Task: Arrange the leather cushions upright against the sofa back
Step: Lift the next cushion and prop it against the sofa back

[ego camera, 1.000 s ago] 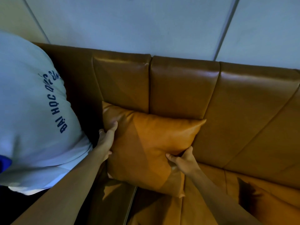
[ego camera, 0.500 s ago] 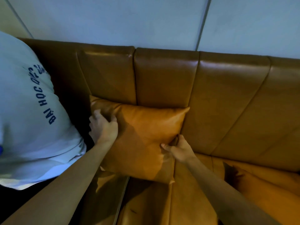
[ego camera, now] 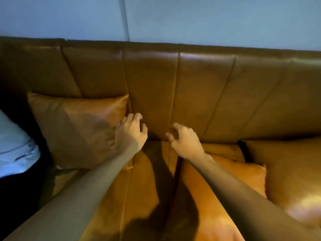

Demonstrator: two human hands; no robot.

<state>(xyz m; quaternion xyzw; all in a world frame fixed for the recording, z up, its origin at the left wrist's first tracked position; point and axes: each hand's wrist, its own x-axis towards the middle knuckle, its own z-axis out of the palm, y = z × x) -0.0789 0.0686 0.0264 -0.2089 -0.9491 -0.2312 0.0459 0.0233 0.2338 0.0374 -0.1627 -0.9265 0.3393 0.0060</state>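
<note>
Hands: left hand (ego camera: 131, 133) and right hand (ego camera: 184, 141) loosely curled, empty | step: one cushion (ego camera: 76, 129) upright against sofa back (ego camera: 173, 87) | next: lift flat cushion (ego camera: 231, 173) lying right of it

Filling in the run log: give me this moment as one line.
left hand: empty, beside upright cushion | right hand: empty, over seat | flat cushion: lying on seat, not yet placed | sofa back

A pale blue-grey wall (ego camera: 208, 18) fills the top of the view above the sofa, split by a thin vertical seam (ego camera: 125, 18) left of centre. At the left edge, a person in a light blue-white shirt (ego camera: 13, 146) sits on the sofa's left end. Below the shirt the clothing is dark (ego camera: 19, 197) and too dim to make out.
</note>
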